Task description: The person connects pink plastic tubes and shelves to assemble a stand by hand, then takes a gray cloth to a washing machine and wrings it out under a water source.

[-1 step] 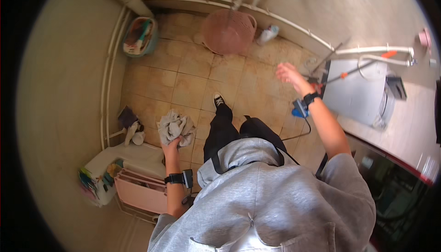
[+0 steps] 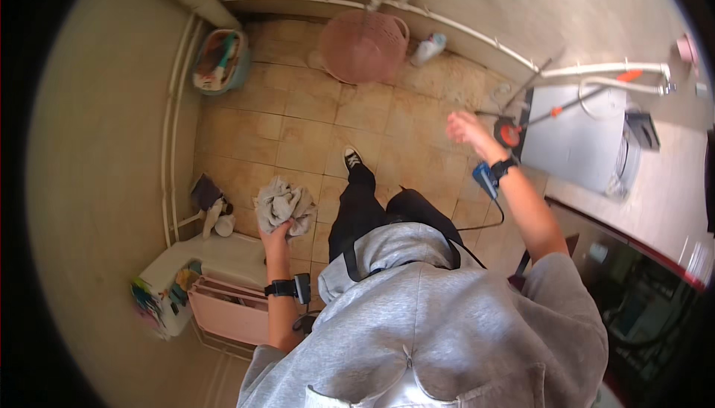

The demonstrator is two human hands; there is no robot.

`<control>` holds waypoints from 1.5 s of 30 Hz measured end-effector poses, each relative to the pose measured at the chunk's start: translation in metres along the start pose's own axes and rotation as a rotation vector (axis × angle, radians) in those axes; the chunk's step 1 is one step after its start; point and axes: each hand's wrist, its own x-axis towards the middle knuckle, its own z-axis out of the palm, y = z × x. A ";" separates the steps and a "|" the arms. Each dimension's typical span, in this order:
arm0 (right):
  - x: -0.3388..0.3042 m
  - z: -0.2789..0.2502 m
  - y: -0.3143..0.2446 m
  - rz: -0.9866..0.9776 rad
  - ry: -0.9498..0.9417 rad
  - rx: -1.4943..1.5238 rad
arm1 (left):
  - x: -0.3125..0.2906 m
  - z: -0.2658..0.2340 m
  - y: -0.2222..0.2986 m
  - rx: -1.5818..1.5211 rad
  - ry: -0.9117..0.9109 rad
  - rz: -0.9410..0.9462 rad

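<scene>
A crumpled pale grey cloth [image 2: 287, 203] is bunched above my left hand [image 2: 275, 235], whose fingers are wrapped round its lower edge. My right hand [image 2: 465, 129] is held out over the tiled floor, empty. Its fingers are loosely bent and a little blurred. Near this hand, beyond the fingers to the right, is a dark round tool head with an orange-red middle [image 2: 509, 135]. An orange-and-grey pole [image 2: 573, 105] runs from it across a pale grey flat-topped unit [image 2: 570, 140]. A blue device [image 2: 486, 179] with a black cable hangs by my right wrist.
A pink basket [image 2: 365, 47] and a white bottle [image 2: 427, 49] stand by the far wall. A teal bin [image 2: 240, 74] is in the far left corner. To the left are a white ledge [image 2: 216, 252] and a pink rack [image 2: 231, 317]. A pale counter [image 2: 674, 177] lies right.
The view has shifted slightly. My right hand's fingers are more bent, and the dark tool head beside it shows more fully. My left hand keeps hold of the cloth.
</scene>
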 end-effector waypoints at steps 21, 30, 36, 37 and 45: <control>-0.334 0.111 0.546 0.536 0.379 0.602 | -0.072 0.088 -0.007 0.628 -0.454 0.040; -0.314 0.175 0.525 0.446 0.357 0.665 | -0.064 0.077 0.018 0.707 -0.621 0.033; -0.291 0.204 0.495 0.483 0.378 0.601 | -0.016 0.032 0.032 0.657 -0.686 0.021; -0.286 0.212 0.483 0.477 0.390 0.596 | -0.006 0.021 0.038 0.694 -0.659 0.014; -0.267 0.248 0.405 0.310 0.281 0.378 | 0.069 -0.012 0.064 0.673 -0.754 -0.172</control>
